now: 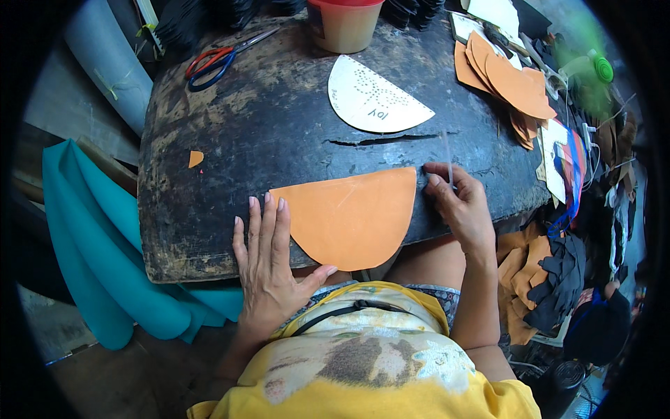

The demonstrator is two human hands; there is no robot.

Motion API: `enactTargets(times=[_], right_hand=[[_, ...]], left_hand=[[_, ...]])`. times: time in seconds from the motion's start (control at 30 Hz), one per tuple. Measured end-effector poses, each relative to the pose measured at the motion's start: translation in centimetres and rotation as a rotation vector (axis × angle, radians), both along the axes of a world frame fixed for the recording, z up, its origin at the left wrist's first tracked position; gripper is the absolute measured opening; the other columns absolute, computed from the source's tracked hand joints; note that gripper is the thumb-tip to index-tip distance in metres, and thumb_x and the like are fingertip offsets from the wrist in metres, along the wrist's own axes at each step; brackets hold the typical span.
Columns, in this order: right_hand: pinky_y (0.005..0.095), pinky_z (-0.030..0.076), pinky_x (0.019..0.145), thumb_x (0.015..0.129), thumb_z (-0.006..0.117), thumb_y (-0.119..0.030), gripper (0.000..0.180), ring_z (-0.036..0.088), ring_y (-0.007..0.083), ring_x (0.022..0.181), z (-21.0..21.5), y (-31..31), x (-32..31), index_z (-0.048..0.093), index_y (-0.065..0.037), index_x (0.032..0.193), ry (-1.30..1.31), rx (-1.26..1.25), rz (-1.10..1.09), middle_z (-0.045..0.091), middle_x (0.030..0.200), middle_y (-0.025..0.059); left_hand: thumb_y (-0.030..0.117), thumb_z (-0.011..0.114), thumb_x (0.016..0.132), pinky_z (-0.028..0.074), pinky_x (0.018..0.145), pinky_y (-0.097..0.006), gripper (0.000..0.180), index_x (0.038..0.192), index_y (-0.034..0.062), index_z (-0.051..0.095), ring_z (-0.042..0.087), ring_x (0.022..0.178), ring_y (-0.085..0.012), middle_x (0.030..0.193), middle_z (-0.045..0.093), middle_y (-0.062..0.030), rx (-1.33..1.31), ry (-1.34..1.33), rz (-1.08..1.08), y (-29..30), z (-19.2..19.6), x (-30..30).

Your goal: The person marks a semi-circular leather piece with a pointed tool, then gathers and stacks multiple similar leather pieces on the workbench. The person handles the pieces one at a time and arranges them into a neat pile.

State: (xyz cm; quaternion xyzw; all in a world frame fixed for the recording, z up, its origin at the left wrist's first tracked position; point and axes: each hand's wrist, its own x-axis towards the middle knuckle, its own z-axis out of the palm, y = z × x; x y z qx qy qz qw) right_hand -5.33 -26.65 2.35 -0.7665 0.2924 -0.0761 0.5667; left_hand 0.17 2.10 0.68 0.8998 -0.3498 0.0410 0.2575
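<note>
Orange leather, cut as a rounded half-disc, lies flat on the dark, scarred wooden tabletop right in front of the person, its curved lower edge hanging slightly past the near rim. In the head view, the left hand rests spread and flat, fingers on the piece's left corner and thumb touching its lower edge, apparently to pin the sheet so it cannot slide. The right hand is clenched at the piece's upper right corner around a thin, pale needle-like tool that stands nearly upright; what kind of tool it is, I cannot tell. Farther back lies a white half-round template with rows of punched holes, well apart from the orange piece, seemingly kept within reach as a pattern. A fanned stack of matching orange cut pieces sits at the right edge. Red-and-blue-handled scissors lie at the far left, beside a cream tub with a red rim. A teal foam sheet drapes below the tabletop on the left.
</note>
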Motion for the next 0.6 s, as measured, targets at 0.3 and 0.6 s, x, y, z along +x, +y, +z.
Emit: enactTargets(times=[0.3, 0.6], right_hand=[[0.0246, 0.045, 0.074, 0.096, 0.059, -0.011, 0.014, 0.053, 0.0092, 0.079, -0.5, 1.3, 0.4, 0.059, -0.001, 0.106, -0.084, 0.037, 0.132, 0.057, 0.084, 0.0011], [0.0163, 0.032, 0.052, 0.091, 0.066, -0.008, 0.032, 0.045, -0.0002, 0.066, 1.3, 0.9, -1.0, 0.054, -0.008, 0.120, -0.209, 0.476, 0.147, 0.056, 0.087, -0.0048]], left_hand=[[0.045, 0.083, 0.069, 0.013, 0.115, -0.060, 0.110, 0.152, 0.0047, 0.023, 0.026, 0.146, -0.0358, 0.157, 0.026, -0.0215, -0.030, -0.058, -0.001, -0.1, -0.7, 0.0], [0.044, 0.080, 0.072, 0.013, 0.116, -0.057, 0.104, 0.152, 0.0055, 0.026, 0.032, 0.143, -0.0325, 0.156, 0.030, -0.0197, 0.019, -0.086, -0.008, -0.5, -0.5, 0.1]])
